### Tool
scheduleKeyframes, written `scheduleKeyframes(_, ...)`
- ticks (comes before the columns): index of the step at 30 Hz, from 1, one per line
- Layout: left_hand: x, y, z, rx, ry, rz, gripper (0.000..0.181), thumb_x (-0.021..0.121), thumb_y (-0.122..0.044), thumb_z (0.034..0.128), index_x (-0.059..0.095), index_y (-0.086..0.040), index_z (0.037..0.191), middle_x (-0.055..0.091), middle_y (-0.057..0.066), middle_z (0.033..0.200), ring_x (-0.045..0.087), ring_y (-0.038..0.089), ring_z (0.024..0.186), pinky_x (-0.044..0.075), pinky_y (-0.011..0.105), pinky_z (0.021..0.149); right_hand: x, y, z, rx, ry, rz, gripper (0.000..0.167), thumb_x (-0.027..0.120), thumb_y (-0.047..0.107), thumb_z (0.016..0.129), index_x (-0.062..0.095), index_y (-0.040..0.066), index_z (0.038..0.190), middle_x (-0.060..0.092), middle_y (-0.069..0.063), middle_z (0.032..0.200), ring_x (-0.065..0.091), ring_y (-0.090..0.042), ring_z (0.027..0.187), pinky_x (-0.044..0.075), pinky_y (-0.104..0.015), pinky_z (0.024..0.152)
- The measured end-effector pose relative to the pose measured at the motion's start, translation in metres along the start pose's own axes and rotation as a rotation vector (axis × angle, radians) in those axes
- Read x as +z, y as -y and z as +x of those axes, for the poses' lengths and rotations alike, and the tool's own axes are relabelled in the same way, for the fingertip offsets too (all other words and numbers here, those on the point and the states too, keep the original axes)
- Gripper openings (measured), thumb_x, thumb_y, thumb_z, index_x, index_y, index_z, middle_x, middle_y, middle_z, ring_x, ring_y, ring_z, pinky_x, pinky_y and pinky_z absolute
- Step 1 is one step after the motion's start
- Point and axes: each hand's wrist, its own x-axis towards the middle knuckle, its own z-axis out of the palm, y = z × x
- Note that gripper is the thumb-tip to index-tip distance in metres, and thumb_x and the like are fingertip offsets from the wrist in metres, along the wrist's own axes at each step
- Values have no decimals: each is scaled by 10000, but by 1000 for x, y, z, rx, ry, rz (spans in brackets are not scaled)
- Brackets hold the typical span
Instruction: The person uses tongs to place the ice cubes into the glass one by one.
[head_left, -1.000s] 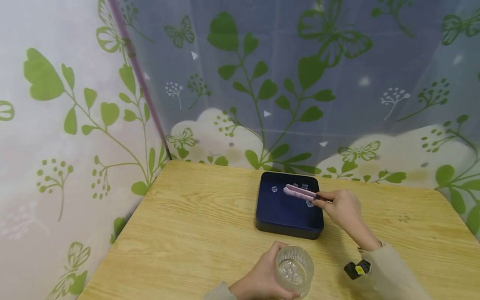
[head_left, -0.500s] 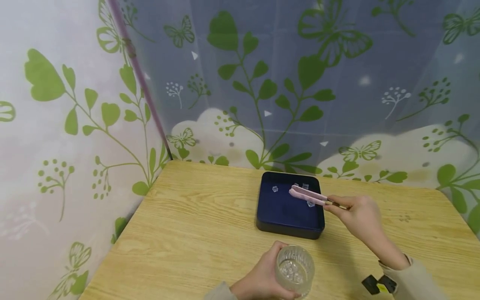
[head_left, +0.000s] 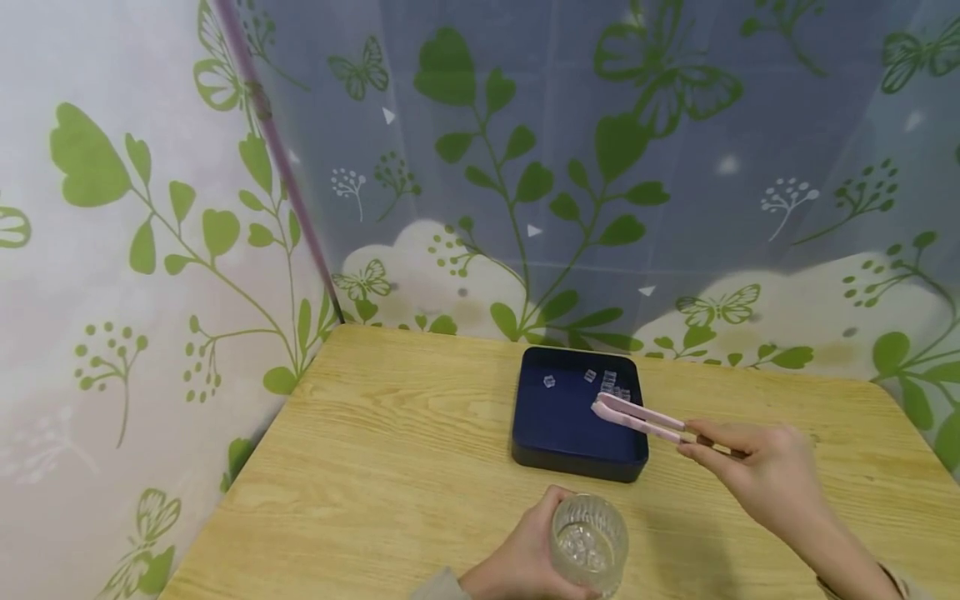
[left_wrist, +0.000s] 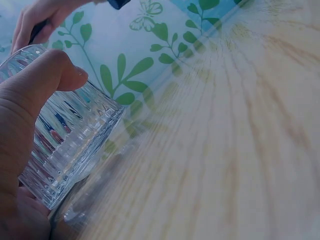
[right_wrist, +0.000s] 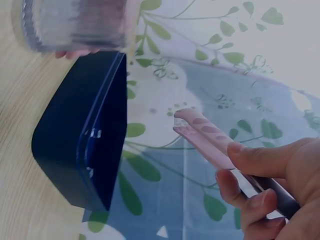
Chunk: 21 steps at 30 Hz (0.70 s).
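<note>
My left hand (head_left: 517, 554) grips a ribbed clear glass (head_left: 617, 546) at the table's near side, with several clear cubes lying in its bottom. In the left wrist view, the thumb (left_wrist: 55, 72) lies across the glass wall. My right hand (head_left: 772, 471) holds pink tongs (head_left: 641, 419) by their dark handle, fingers and thumb pinching them. The right wrist view shows a small clear cube (right_wrist: 179, 122) caught between the tong tips, in the air above the tray. Several more clear cubes (head_left: 610, 382) lie in the dark blue square tray (head_left: 555, 437), mostly towards its back right.
The tray stands near the back of the light wooden table (head_left: 375, 467), close to a patterned curtain (head_left: 465, 167). A second pale curtain (head_left: 142, 333) runs along the left side. A purple pole (head_left: 281, 158) marks the corner between them.
My right hand has moved right and nearer to me, drawing the tongs towards the tray's right side and uncovering cubes behind them. The left hand and glass have stayed put.
</note>
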Motion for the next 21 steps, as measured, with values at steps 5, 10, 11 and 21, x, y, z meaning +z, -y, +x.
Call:
scheduleKeyframes(5,0,1,-1,12,-7,27,865,916,7,596,409,-117,1287,597,54,1259,599,135,1108,523,301,930,-10,14,-10,27,23,52,268,875,14,662,804,68,915,729,-4,700,251,92,397,219,-139,352)
scheduleKeyframes(10,0,3,-1,14,-11,25,867,916,10,592,409,-115,1285,597,47,1262,599,134,1109,524,301,929,-18,24,-22,27,35,86,303,867,-33,646,801,60,926,741,-34,742,280,87,399,241,-120,365)
scheduleKeyframes(11,1,3,-1,19,-11,23,868,915,13,591,409,-111,1284,596,50,1264,600,137,1111,524,303,931,-19,27,-25,35,39,82,306,866,-35,645,800,60,928,744,-43,750,282,89,396,240,-119,363)
scheduleKeyframes(21,0,2,-1,-14,-1,-5,857,910,18,602,407,-124,1281,595,48,1255,601,139,1108,521,304,935,-25,42,-52,86,39,18,327,897,10,593,810,107,892,736,10,713,415,118,413,286,-104,370)
